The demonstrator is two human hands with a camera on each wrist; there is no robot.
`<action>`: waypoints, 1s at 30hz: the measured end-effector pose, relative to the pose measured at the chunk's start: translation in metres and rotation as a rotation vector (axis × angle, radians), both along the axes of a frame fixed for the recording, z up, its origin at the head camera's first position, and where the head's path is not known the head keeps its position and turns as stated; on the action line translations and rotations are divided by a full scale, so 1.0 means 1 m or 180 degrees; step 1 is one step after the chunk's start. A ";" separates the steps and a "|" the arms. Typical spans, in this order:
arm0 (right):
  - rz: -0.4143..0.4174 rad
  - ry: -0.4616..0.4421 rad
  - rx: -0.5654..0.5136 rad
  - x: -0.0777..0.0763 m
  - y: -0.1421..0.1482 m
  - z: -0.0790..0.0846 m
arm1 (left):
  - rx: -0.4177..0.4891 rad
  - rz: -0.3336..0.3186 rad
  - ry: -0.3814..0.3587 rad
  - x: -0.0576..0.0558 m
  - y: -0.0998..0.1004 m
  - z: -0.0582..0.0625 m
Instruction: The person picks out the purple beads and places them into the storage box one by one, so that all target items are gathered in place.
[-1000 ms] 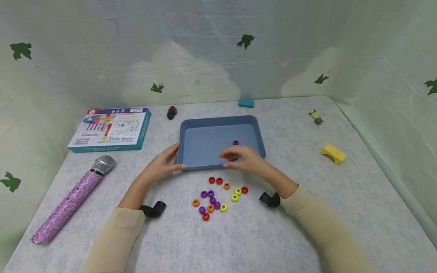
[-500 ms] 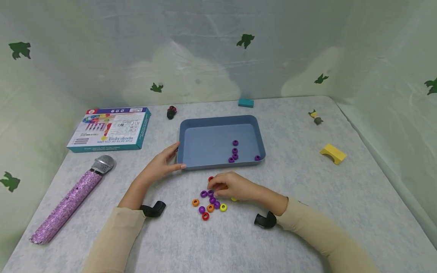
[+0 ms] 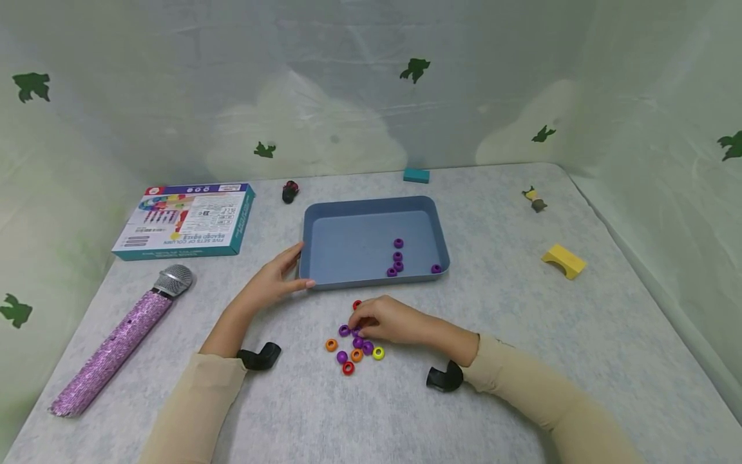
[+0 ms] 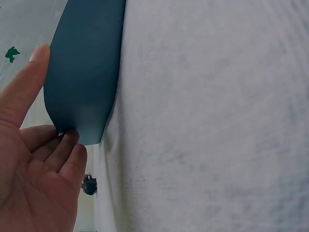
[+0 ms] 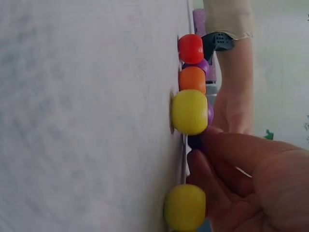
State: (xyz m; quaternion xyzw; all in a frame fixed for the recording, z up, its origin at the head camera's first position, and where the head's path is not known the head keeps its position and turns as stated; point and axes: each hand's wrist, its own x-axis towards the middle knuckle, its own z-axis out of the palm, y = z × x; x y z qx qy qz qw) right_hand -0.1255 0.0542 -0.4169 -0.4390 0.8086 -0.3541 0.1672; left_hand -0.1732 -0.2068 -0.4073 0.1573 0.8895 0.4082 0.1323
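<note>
A blue-grey tray [image 3: 348,241] lies in the middle of the table, with several purple beads [image 3: 398,256] in its right half. My left hand [image 3: 272,278] holds its near left corner, the thumb at the near rim and bent fingers against the end wall, as the left wrist view shows. My right hand [image 3: 394,320] is at the loose beads in front of the tray. Its thumb and finger pinch a dark purple bead [image 5: 195,141], partly hidden. Around it lie purple, orange [image 3: 356,355], red [image 3: 348,368] and yellow beads [image 3: 379,352]; the hand covers some.
At left are a flat box [image 3: 184,221] and a pink glittery microphone [image 3: 124,341]. A teal block [image 3: 416,175] and a small dark toy [image 3: 290,191] sit behind the tray. A yellow arch block [image 3: 564,261] and a small figure [image 3: 534,199] are at right.
My right hand has come from over the tray back to the loose beads and now pinches a purple one. More purple beads show in the tray. My left hand stays at the corner.
</note>
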 end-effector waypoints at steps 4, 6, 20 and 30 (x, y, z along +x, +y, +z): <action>-0.0165 -0.0158 -0.0239 -0.005 0.006 0.012 | 0.0017 -0.0013 0.0022 -0.001 0.000 -0.001; -0.0289 -0.0257 -0.0466 -0.012 0.012 0.017 | 0.0024 -0.0012 0.0023 -0.001 -0.001 -0.001; -0.1484 -0.0208 -0.0546 -0.092 0.050 0.009 | 0.0083 -0.0004 -0.0008 0.000 -0.001 -0.001; -0.1500 -0.0189 0.0042 -0.100 0.049 0.003 | 0.0082 0.0008 0.0011 0.001 0.001 0.000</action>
